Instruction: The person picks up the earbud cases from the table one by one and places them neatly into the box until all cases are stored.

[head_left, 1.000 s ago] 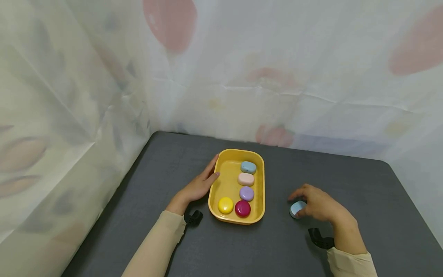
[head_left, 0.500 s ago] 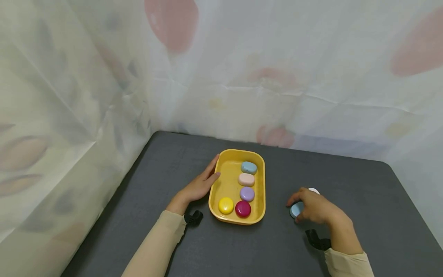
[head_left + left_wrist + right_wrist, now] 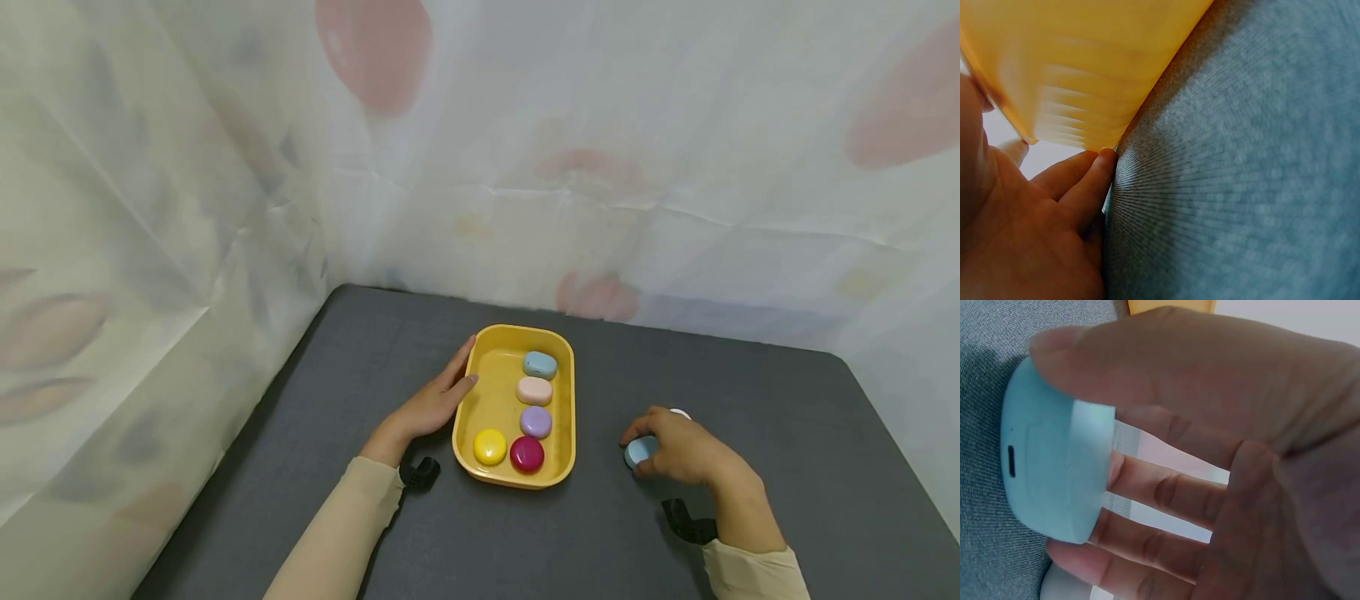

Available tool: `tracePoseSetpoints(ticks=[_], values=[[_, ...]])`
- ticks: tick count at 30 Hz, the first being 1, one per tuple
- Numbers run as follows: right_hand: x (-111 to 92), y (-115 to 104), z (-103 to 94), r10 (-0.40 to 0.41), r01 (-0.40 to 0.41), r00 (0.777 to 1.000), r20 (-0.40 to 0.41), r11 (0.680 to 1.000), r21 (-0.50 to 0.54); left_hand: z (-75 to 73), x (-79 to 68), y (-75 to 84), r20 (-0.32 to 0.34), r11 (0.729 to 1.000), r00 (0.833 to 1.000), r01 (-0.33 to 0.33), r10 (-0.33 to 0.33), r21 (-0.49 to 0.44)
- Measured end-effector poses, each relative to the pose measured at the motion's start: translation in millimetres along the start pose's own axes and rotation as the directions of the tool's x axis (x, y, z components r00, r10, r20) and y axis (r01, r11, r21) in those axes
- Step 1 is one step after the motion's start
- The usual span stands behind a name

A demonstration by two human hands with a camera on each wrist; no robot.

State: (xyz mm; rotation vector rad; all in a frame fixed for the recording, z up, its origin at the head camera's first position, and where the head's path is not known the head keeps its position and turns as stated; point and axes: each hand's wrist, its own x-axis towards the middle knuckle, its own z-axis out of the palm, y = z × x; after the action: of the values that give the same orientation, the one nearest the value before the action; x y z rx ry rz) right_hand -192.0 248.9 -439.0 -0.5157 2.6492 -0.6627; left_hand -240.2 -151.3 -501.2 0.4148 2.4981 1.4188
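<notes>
Resting on the dark grey table, a light blue earbud charging case [image 3: 1047, 456] with a small port slot is gripped by my right hand [image 3: 686, 450]. The thumb lies along one side and the fingertips reach the other. A yellow tray [image 3: 480, 479] stands near the middle in the head view. My left hand [image 3: 427, 404] holds its left side, thumb over the rim and fingers along the outer wall [image 3: 1085, 75]. Inside lie a blue case [image 3: 539, 364], a pink one [image 3: 534, 391], a purple one [image 3: 536, 422], a dark red one [image 3: 527, 454] and a yellow one [image 3: 490, 447].
A white rounded thing [image 3: 680, 413] sits just behind my right hand, mostly hidden. In the right wrist view a greyish rounded thing [image 3: 1063, 587] shows below the fingers. Patterned curtains [image 3: 600, 208] hang behind and to the left of the table [image 3: 600, 550].
My right hand has shifted slightly left, uncovering part of the white thing behind it. The light blue case has also moved a little left. The left hand and tray stay put.
</notes>
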Motion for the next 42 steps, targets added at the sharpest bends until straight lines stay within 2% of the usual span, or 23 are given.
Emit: tracePoseSetpoints(ticks=[14, 27, 42], values=[[0.5, -2.1, -2.3, -0.083, 0.077, 0.994, -0.074, 0.993, -0.086, -1.1, 1.3, 0.1, 0.015, 1.0, 1.0, -0.016, 0.016, -0.016], [2.5, -5.2, -3.0, -0.1, 0.086, 0.986, -0.135, 0.99, -0.108, -0.9, -0.9, 1.1, 0.011, 1.0, 1.0, -0.019, 0.019, -0.015], [3.0, -7.5, -2.3, -0.182, 0.15, 0.956, -0.229, 0.978, -0.148, -0.4, -1.1, 1.3, 0.017, 1.0, 1.0, -0.011, 0.011, -0.028]])
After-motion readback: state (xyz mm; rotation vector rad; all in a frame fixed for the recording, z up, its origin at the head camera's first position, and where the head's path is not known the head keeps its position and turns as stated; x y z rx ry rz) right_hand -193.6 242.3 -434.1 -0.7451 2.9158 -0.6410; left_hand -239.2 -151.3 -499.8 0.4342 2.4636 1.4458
